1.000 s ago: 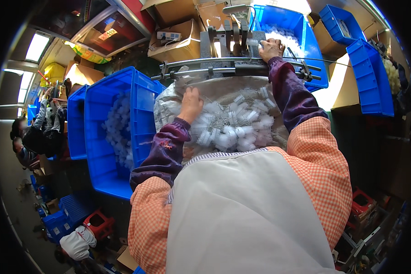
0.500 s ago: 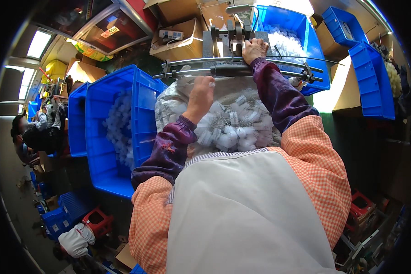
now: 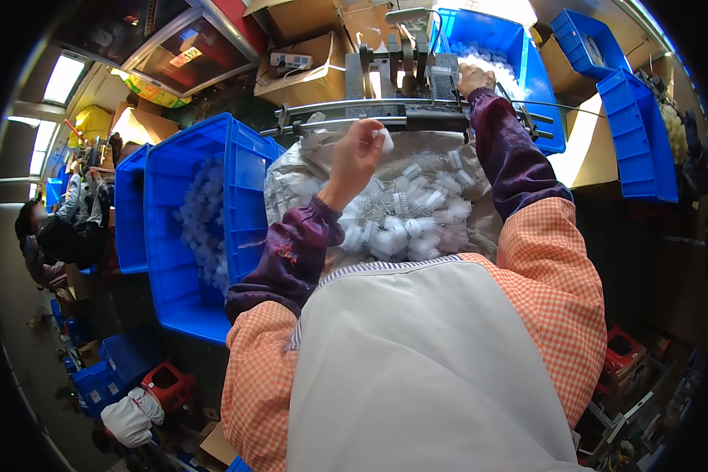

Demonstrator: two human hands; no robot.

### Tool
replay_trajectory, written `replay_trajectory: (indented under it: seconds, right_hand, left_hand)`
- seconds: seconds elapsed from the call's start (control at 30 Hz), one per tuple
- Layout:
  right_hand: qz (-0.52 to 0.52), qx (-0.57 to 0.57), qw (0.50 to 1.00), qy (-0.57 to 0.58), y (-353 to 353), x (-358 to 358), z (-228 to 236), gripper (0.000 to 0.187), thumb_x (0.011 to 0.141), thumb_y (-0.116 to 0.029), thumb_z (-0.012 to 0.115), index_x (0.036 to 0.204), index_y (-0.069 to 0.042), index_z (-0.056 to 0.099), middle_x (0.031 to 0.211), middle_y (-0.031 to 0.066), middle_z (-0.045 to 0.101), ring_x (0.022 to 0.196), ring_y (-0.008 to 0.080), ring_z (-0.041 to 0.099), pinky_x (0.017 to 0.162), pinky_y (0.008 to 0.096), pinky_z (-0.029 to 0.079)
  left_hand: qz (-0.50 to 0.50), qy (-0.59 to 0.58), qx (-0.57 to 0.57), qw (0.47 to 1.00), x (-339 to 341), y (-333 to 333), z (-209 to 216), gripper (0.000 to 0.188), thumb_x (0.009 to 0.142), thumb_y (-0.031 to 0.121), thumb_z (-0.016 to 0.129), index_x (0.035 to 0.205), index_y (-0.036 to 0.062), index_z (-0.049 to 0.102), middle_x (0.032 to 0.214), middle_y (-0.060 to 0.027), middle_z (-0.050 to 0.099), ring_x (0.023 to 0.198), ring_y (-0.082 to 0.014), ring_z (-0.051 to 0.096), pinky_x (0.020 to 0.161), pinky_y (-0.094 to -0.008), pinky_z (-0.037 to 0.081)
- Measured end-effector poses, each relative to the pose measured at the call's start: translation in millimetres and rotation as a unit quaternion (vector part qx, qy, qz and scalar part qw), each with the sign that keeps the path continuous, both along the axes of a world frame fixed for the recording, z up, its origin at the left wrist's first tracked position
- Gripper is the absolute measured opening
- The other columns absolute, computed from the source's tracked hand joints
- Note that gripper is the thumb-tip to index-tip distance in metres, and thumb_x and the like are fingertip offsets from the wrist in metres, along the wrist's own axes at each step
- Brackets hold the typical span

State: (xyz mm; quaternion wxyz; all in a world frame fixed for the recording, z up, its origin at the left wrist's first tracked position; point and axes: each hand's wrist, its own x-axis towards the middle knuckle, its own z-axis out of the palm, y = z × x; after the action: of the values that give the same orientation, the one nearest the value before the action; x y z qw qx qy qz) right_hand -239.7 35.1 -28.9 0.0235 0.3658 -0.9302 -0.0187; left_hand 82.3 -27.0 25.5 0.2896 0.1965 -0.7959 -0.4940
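My left hand (image 3: pixel 357 154) is raised above a clear plastic bag (image 3: pixel 291 177) heaped with small white plastic parts (image 3: pixel 405 216), and pinches one white part (image 3: pixel 384 139) between its fingers. My right hand (image 3: pixel 475 78) rests farther up against a grey metal machine (image 3: pixel 405 67) with a horizontal rail (image 3: pixel 346 112), fingers curled at its right side; I cannot tell whether it holds anything. Purple sleeve covers and orange checked sleeves cover both forearms. A white apron (image 3: pixel 417 370) fills the lower middle.
A blue bin (image 3: pixel 240 169) with white parts stands left of the bag, another blue bin (image 3: pixel 126 212) beside it. A blue bin (image 3: pixel 519 55) with white parts sits behind the machine, empty blue bins (image 3: pixel 637 134) at right. Cardboard boxes (image 3: pixel 307 75) lie behind. People (image 3: pixel 55 228) sit far left.
My left hand has lifted out of the heap toward the rail with a white part. My right hand has slid along the machine's top.
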Motion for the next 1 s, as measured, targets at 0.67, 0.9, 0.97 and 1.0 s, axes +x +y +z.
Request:
replay_trajectory:
  seconds: [0.67, 0.9, 0.97, 1.0]
  right_hand:
    - [0.091, -0.191, 0.977, -0.007, 4, 28, -16, 0.019, 0.083, -0.024, 0.052, 0.096, -0.015, 0.062, 0.097, 0.0057, 0.060, 0.096, 0.0279, 0.053, 0.082, 0.0392, 0.044]
    - [0.101, -0.144, 0.984, 0.021, -17, 19, -30, 0.020, 0.084, -0.024, 0.048, 0.097, -0.015, 0.060, 0.100, 0.0040, 0.059, 0.104, 0.0247, 0.049, 0.085, 0.0394, 0.041]
    - [0.104, -0.153, 0.983, 0.019, -18, 20, -29, 0.020, 0.084, -0.025, 0.048, 0.096, -0.015, 0.060, 0.100, 0.0040, 0.060, 0.104, 0.0245, 0.049, 0.085, 0.0396, 0.041]
    - [0.105, -0.157, 0.982, 0.019, -19, 21, -27, 0.020, 0.084, -0.025, 0.047, 0.096, -0.014, 0.059, 0.100, 0.0040, 0.060, 0.103, 0.0245, 0.049, 0.085, 0.0397, 0.041]
  left_hand:
    - [-0.311, -0.220, -0.175, 0.908, 9, 20, -44, 0.038, 0.076, 0.033, 0.065, 0.099, 0.0034, 0.060, 0.098, -0.0167, 0.060, 0.090, -0.0302, 0.058, 0.081, -0.0367, 0.044]
    - [-0.315, -0.179, -0.114, 0.925, 20, 19, -48, 0.013, 0.076, 0.013, 0.060, 0.083, 0.0021, 0.063, 0.081, -0.0139, 0.061, 0.075, -0.0301, 0.059, 0.067, -0.0355, 0.047]
    - [-0.262, -0.164, -0.088, 0.947, 20, 16, -43, 0.011, 0.075, 0.010, 0.061, 0.083, 0.0018, 0.063, 0.081, -0.0136, 0.061, 0.072, -0.0274, 0.059, 0.065, -0.0335, 0.047]
    - [-0.236, -0.155, -0.075, 0.956, 20, 16, -39, 0.011, 0.075, 0.008, 0.061, 0.083, 0.0016, 0.063, 0.081, -0.0135, 0.061, 0.070, -0.0261, 0.059, 0.064, -0.0326, 0.047]
